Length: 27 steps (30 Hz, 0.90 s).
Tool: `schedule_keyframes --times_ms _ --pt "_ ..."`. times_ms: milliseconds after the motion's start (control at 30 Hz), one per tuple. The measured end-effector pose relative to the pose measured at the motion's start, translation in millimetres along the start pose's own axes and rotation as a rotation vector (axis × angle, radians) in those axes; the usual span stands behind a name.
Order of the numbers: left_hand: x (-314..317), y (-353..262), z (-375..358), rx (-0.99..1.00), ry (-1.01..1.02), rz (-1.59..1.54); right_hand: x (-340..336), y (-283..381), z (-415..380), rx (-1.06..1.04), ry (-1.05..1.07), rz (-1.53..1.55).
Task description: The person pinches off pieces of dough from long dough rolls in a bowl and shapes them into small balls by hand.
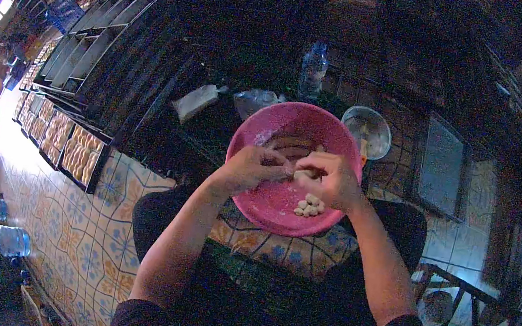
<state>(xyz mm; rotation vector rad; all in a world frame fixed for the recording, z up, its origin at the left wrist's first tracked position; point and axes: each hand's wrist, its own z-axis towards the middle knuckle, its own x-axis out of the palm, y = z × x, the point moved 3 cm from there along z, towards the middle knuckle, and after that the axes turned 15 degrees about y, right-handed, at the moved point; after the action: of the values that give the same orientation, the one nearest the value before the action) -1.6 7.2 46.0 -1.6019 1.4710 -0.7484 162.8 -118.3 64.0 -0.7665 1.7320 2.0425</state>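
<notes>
A pink plastic basin [272,220] sits between my knees, its inside dusted with white powder. My left hand [253,170] is over its left half, fingers pinched together at the near end of a pale piece of dough [304,175]. From the other side my right hand [335,184] curls around that same piece. Its fingers partly cover the dough. Several small pale dough balls [309,205] lie in a cluster on the basin floor, just below my right hand. A larger brownish mass at the back of the basin is in shadow.
Behind the basin stand a plastic bottle [314,72], a metal bowl [376,134] and clear plastic bags [196,102]. Trays of shaped dough [81,157] line the left. A metal rack [457,313] stands at right; water jugs [12,241] are at far left.
</notes>
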Motion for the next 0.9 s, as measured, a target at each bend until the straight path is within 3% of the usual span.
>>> schedule_keyframes --times_ms 33,133,167,233,300,367,400,500,567,667,700,767,800,833,867,900 --pt "2 -5 -3 0.064 -0.011 -0.017 1 -3 0 0.004 -0.001 0.002" --pt "8 -11 -3 0.192 -0.028 -0.050 3 -25 -1 0.187 -0.029 0.880" --pt "8 -14 -3 0.258 -0.044 -0.062 4 -26 -2 0.188 -0.030 0.879" --pt "9 -18 -3 0.273 -0.036 -0.013 1 -24 0 0.212 -0.106 1.207" --pt "10 -13 4 0.286 -0.035 0.030 -1 -24 1 0.245 -0.120 1.114" --pt "12 4 19 0.711 -0.242 0.766 3 -44 -1 0.119 -0.233 1.463" --pt "15 17 32 0.711 -0.244 0.766 1 -52 -2 0.085 -0.167 1.579" --pt "21 46 50 0.824 -0.260 0.565 -6 -34 3 0.172 -0.311 1.535" --pt "24 88 56 -0.179 -0.129 0.724 -1 -35 1 0.173 -0.259 1.442" --pt "21 218 129 0.169 -0.194 0.193 0 -24 0 0.213 -0.232 1.303" --pt "22 203 121 0.170 -0.196 0.197 0 -21 -1 0.256 -0.250 1.258" --pt "33 128 81 -0.005 -0.123 0.874 0 -27 -2 0.236 -0.238 1.170" --pt "33 91 65 -0.005 -0.130 0.878 0 -30 -2 0.222 -0.227 1.083" --pt "30 45 45 0.302 -0.306 0.749 2 -33 -1 0.215 -0.224 1.083" --pt "26 13 28 0.604 -0.473 0.604 3 -35 0 0.259 -0.218 0.868" --pt "22 0 20 0.602 -0.477 0.607 4 -36 0 0.300 -0.209 0.654"
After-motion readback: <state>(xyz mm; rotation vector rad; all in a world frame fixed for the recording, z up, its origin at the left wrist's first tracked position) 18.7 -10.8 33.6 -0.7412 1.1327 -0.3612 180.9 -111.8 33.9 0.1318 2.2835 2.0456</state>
